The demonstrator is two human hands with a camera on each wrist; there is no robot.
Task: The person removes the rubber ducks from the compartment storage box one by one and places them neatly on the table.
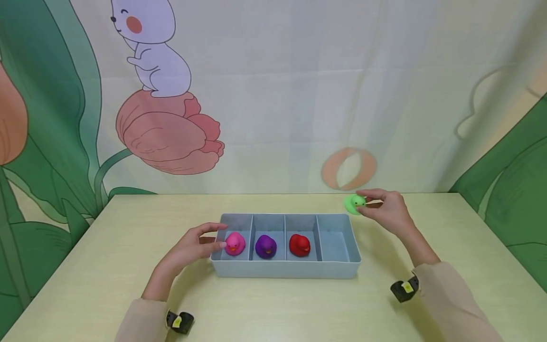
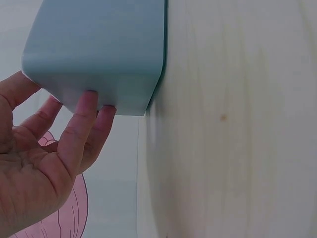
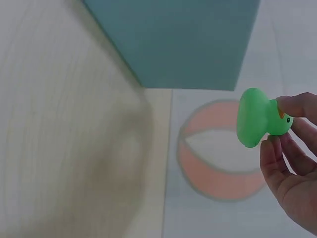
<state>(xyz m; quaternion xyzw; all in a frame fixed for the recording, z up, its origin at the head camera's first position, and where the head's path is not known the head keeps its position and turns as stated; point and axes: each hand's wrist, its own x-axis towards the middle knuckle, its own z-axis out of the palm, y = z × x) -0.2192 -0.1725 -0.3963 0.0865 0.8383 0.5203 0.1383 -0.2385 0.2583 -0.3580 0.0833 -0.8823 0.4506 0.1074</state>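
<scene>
My right fingers (image 3: 290, 106) pinched the small green rubber duck (image 1: 354, 203) by its head, thumb on one side and fingertips on the other, flat base turned out toward the tray. Grip looked light, so I judged the thing to do well here was to keep the pinch on the head firm but not squeeze the soft rubber, turn the base down, and bring it in over the rim rather than across it. The duck sat in the air just beyond the far right corner of the long grey-blue plastic divider tray (image 1: 285, 270), not touching it.

The tray had four compartments. The pink rubber duck (image 1: 234, 243) stood in the leftmost, the purple rubber duck (image 1: 266, 246) next, the red rubber duck (image 1: 299, 245) third, and the rightmost compartment (image 1: 335, 242) held nothing. That slot was nearest the green duck, so I judged a short drop straight down would suit, with care not to clip the divider.

My right hand (image 1: 386, 211) was raised off the pale wooden bench (image 1: 128, 228), wrist bent, forearm angling back to me in a beige sleeve (image 1: 448, 294).

My left fingers (image 2: 84, 111) were mostly straight, tips pressed against the tray's left end wall, curled round nothing. My left hand (image 1: 192, 247) steadied the tray there; I judged that press worth holding so the tray would not slide. Left forearm lay low over the bench.
</scene>
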